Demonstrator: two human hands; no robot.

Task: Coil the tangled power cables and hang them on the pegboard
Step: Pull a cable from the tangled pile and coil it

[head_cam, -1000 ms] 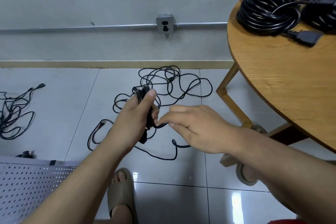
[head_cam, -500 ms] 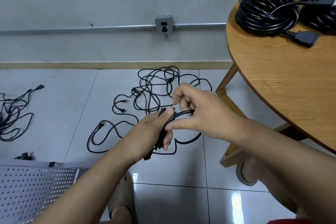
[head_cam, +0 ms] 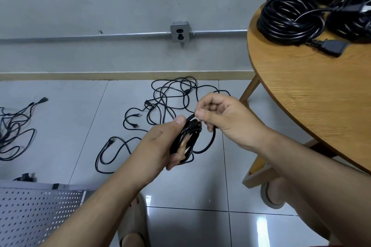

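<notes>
Black cable coil (head_cam: 189,136) sits bunched in the left hand (head_cam: 158,146), held out over the tiled floor (head_cam: 80,126) in front of the person. The left fingers (head_cam: 183,143) are curled round the loops, with the thumb pressed on top of the bundle. The right hand (head_cam: 228,120) is right beside it and pinches a strand of the same cable between thumb and forefinger, just at the top of the coil. The other right fingers (head_cam: 210,106) are tucked in. From that pinch a loose loop (head_cam: 210,142) hangs down and curves back under the bundle. Beyond the hands, a tangle of thin black cables (head_cam: 170,98) sprawls across the floor near the skirting, its plugs lying apart on the tile. A second tangle (head_cam: 14,132) lies well off to the left. The grey pegboard (head_cam: 36,212) shows at the lower left corner; how it is set up I cannot tell. To the right stands the round wooden counter (head_cam: 301,96), and on its far side sit thick coiled cables (head_cam: 289,20), one with a chunky plug end (head_cam: 331,47) pointing toward the middle. On the grey wall, a metal outlet box (head_cam: 179,31) sits on a thin conduit. Two sandalled feet (head_cam: 134,226) rest on the glossy tiles below.
</notes>
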